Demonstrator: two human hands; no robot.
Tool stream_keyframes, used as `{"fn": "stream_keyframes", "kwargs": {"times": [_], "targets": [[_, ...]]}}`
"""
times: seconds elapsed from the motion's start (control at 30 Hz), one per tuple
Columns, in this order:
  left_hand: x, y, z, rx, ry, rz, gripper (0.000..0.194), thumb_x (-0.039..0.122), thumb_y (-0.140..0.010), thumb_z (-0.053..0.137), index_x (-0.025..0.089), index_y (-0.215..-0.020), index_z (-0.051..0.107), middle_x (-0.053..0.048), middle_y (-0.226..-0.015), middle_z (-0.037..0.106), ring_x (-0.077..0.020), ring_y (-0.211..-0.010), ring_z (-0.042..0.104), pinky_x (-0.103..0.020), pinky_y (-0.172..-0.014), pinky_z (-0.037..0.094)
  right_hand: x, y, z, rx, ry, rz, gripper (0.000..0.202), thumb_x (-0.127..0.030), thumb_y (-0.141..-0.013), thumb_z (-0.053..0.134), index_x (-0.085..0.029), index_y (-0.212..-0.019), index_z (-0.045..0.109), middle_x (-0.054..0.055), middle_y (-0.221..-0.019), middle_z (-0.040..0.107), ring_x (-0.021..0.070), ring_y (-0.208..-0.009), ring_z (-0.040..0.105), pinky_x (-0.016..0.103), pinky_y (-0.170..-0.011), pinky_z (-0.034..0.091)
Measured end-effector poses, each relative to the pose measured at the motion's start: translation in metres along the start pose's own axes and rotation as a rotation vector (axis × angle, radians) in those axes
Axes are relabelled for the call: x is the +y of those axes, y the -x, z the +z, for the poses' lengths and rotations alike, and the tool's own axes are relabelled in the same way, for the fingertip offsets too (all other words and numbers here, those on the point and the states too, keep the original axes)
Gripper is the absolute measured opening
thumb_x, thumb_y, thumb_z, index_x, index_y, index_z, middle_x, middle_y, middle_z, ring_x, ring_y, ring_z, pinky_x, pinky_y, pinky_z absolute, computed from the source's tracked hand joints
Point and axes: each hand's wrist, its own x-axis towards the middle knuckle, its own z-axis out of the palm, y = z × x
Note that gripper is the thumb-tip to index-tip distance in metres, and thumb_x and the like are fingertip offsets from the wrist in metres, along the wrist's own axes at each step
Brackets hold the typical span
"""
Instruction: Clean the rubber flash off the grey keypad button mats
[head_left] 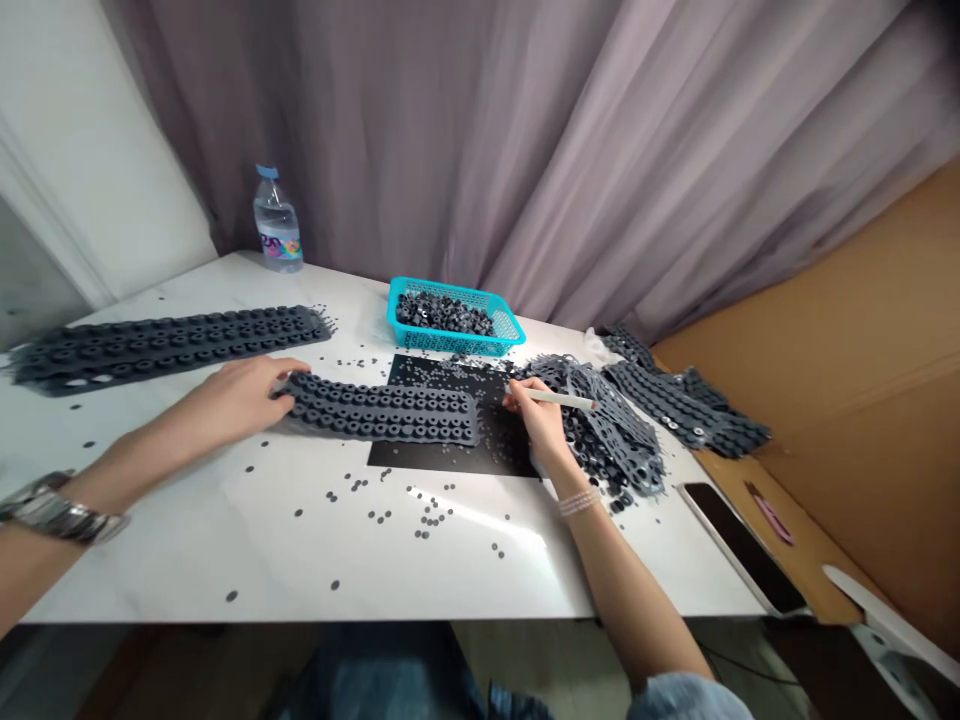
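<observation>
My left hand (251, 395) grips the left end of a dark grey rubber strip (390, 412) covered in rows of round rings. The strip's right part lies over a black mat (457, 456). In my right hand (534, 410) is a white pen-like stick (562, 399), held between closed fingers just right of the strip's end. Small dark discs (431, 520) are scattered on the mat and the white table. Beside my right hand lies a pile of perforated grey sheets (611, 410) with loose black rings.
A turquoise basket (510, 335) of black pieces stands behind the mat. Stacked strips (172, 340) lie at the left, more strips (682, 405) at the right. A water bottle (277, 225), a phone (742, 545) and a pink tool (770, 513) are in view.
</observation>
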Motion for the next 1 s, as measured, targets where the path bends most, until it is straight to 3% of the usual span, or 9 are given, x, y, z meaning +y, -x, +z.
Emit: {"fn": "stream_keyframes", "kwargs": {"times": [0.07,0.17,0.33,0.43,0.53,0.67,0.87,1.0], "targets": [[-0.001,0.006,-0.001,0.006,-0.112,0.047,0.050,0.037,-0.071,0.061,0.020,-0.118,0.067,-0.008,-0.122,0.065,-0.0440,-0.120,0.051,-0.055,-0.096,0.044,0.000,0.001,-0.005,0.051,0.020,-0.020,0.036,-0.051,-0.071,0.075,-0.021,-0.070,0.055,-0.004,-0.061,0.061,0.0117,-0.062,0.059,0.022,-0.057,0.048],[0.016,0.012,0.005,0.026,-0.331,0.162,0.045,0.034,-0.085,0.047,0.015,-0.121,0.065,-0.016,-0.129,0.058,-0.0398,-0.121,0.049,-0.054,-0.097,0.044,-0.002,0.004,-0.008,0.053,0.020,-0.017,0.035,-0.052,-0.071,0.074,-0.021,-0.071,0.056,-0.004,-0.060,0.060,0.0128,-0.060,0.060,0.023,-0.053,0.050],[0.089,0.007,0.042,-0.143,-0.105,0.425,0.031,0.024,-0.087,0.043,0.014,-0.097,0.071,-0.013,-0.105,0.068,-0.0283,-0.099,0.061,-0.044,-0.093,0.046,-0.010,0.013,0.000,-0.029,-0.023,0.049,0.031,-0.047,-0.073,0.073,-0.020,-0.072,0.056,-0.002,-0.061,0.063,0.0126,-0.057,0.062,0.022,-0.049,0.049],[0.136,0.006,0.072,-0.231,-0.070,0.536,0.030,0.018,-0.088,0.043,0.016,-0.097,0.072,-0.009,-0.100,0.069,-0.0227,-0.096,0.062,-0.036,-0.091,0.046,-0.014,0.016,0.005,-0.093,-0.067,0.101,0.029,-0.041,-0.073,0.074,-0.020,-0.075,0.055,-0.002,-0.059,0.064,0.0117,-0.051,0.061,0.020,-0.046,0.047],[0.165,0.010,0.099,-0.296,-0.061,0.612,0.028,0.015,-0.087,0.046,0.017,-0.102,0.070,-0.008,-0.102,0.068,-0.0213,-0.099,0.061,-0.033,-0.089,0.046,-0.017,0.018,0.004,-0.156,-0.102,0.134,0.030,-0.041,-0.075,0.073,-0.020,-0.074,0.051,-0.004,-0.055,0.062,0.0113,-0.047,0.060,0.020,-0.045,0.047],[0.173,0.012,0.116,-0.334,-0.081,0.617,0.027,0.016,-0.089,0.046,0.015,-0.103,0.069,-0.011,-0.106,0.064,-0.0248,-0.105,0.057,-0.037,-0.090,0.045,-0.014,0.027,-0.004,-0.315,-0.158,0.150,0.033,-0.045,-0.080,0.070,-0.022,-0.075,0.048,-0.005,-0.053,0.060,0.0132,-0.047,0.062,0.022,-0.045,0.051],[0.166,0.015,0.114,-0.321,-0.102,0.621,0.025,0.023,-0.091,0.047,0.019,-0.103,0.068,-0.006,-0.100,0.056,-0.0195,-0.092,0.057,-0.034,-0.083,0.047,-0.006,0.041,0.000,-0.454,-0.098,0.127,0.032,-0.048,-0.085,0.064,-0.023,-0.076,0.047,-0.007,-0.053,0.059,0.0106,-0.045,0.059,0.020,-0.046,0.049],[0.169,0.019,0.114,-0.281,-0.116,0.630,0.024,0.022,-0.090,0.047,0.018,-0.099,0.069,-0.005,-0.096,0.057,-0.0214,-0.095,0.056,-0.036,-0.086,0.045,-0.007,0.041,0.004,-0.494,0.011,0.084,0.029,-0.044,-0.089,0.059,-0.022,-0.075,0.047,-0.005,-0.054,0.061,0.0106,-0.048,0.059,0.021,-0.049,0.048]]}}
